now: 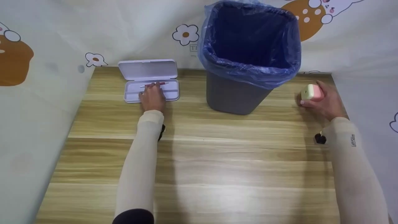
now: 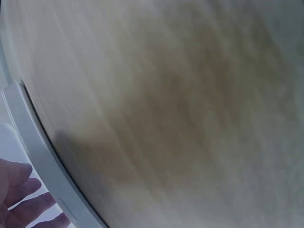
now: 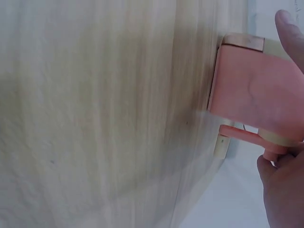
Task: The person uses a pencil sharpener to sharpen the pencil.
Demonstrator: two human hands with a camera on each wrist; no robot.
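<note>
At the back left, a pale lilac pencil case (image 1: 151, 95) lies with its lid (image 1: 147, 70) raised. My left hand (image 1: 152, 98) reaches over its front edge, fingertips on or beside a slim red-and-white pencil or pen (image 1: 162, 83) in the rear compartment. Spread fingers (image 2: 28, 209) show inside the case in the left wrist view; the pencil is hidden there. At the far right my right hand (image 1: 329, 101) grips a pink and cream crank pencil sharpener (image 1: 312, 92). In the right wrist view, one digit lies along the sharpener body (image 3: 256, 90), and others are at the crank (image 3: 251, 137).
A tall grey bin (image 1: 233, 96) lined with a blue plastic bag (image 1: 248, 74) stands at the back of the wooden table (image 1: 217, 161), between the hands. Behind it hangs a patterned cloth (image 1: 149, 28), which also borders both sides.
</note>
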